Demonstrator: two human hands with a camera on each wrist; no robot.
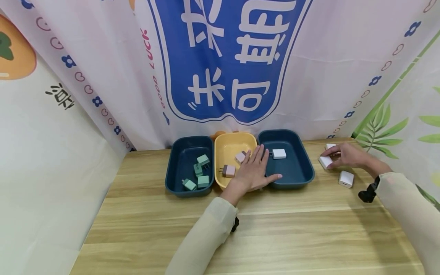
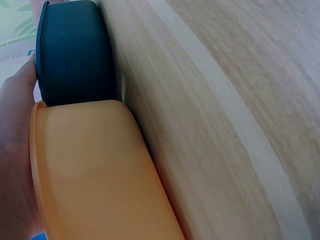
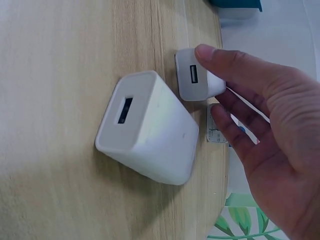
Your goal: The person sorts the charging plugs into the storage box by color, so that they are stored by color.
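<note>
At the right, my right hand pinches a white USB charger between thumb and fingers. The right wrist view shows the thumb on this charger, its USB slot facing the camera. A second white charger lies nearer to me, and another sits just behind the hand. My left hand lies with fingers spread over the adjoining rims of the yellow bin and the right dark blue bin. One white charger lies in that blue bin.
Pink and brown chargers lie in the yellow bin, one partly hidden by my left hand. The left dark blue bin holds several green chargers. Behind the wooden table hangs a printed curtain.
</note>
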